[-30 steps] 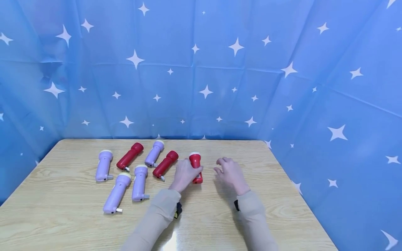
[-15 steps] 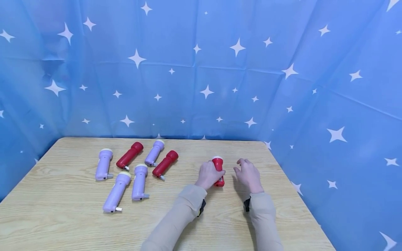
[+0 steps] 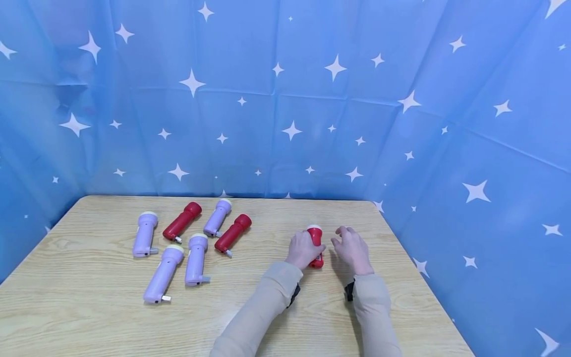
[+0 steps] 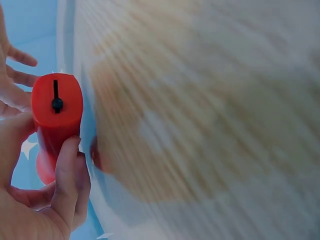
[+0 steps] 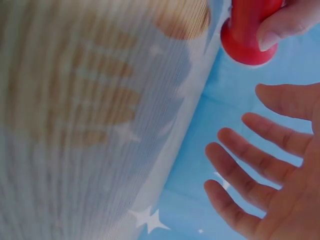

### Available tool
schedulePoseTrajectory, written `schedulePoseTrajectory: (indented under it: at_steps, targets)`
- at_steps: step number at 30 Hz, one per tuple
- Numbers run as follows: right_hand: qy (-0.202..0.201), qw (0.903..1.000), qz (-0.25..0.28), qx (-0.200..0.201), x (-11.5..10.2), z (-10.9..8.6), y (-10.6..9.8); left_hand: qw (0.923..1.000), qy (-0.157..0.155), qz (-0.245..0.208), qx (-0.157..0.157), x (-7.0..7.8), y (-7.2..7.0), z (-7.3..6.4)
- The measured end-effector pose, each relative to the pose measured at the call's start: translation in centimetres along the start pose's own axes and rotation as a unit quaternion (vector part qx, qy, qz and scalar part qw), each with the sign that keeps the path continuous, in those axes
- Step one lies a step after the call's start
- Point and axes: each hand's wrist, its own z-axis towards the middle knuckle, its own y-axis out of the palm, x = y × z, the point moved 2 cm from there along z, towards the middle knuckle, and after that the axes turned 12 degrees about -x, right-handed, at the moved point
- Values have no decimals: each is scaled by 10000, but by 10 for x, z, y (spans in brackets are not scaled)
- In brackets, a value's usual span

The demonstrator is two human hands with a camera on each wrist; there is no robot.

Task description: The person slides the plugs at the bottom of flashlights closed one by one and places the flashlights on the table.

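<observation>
My left hand (image 3: pixel 302 249) grips a red flashlight (image 3: pixel 315 237) with a white rim at its head, right of the table's middle. The head points to the far side. In the left wrist view, thumb and fingers curl round the body, and the butt end (image 4: pixel 57 102) shows a black slot with a small knob. Just to the right, my right hand (image 3: pixel 352 248) hovers with spread, relaxed fingers and holds nothing. The right wrist view shows its palm (image 5: pixel 295 200) apart from the flashlight's flared head (image 5: pixel 247 47).
On the left of the wooden table (image 3: pixel 102 317) lie several lavender flashlights (image 3: pixel 195 260) and two red ones (image 3: pixel 183 221), (image 3: pixel 233 233), with small plug prongs sticking out near their butts. A blue curtain (image 3: pixel 250 64) with white stars hangs behind and along the right.
My left hand has moved right with the red flashlight, from near the table's middle. My right hand has shifted right too, its fingers still loose. The other flashlights have stayed in place.
</observation>
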Motion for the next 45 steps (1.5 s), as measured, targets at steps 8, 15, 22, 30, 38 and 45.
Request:
schedulePoseTrajectory:
  at_steps: [8,15,22,30,38,45]
  targets:
    - [-21,10000,51,-27,-2,-1,4,9999,6,122,-50,-4,2,0]
    - [-53,9999,123,-42,-4,0,8,9995,104,250,-137,-4,0,-3]
    - [12,9994,200,-272,-8,0,10,9988,215,364,-263,-9,-5,-11]
    - [-54,9994,202,-269,-15,2,9,9951,206,964,-103,-23,-28,-19]
    - [30,9987,266,-425,-24,1,9,9951,105,934,294,-41,-77,-32]
    - [42,9975,406,-584,-30,1,14,9879,137,1271,876,-60,-115,-40]
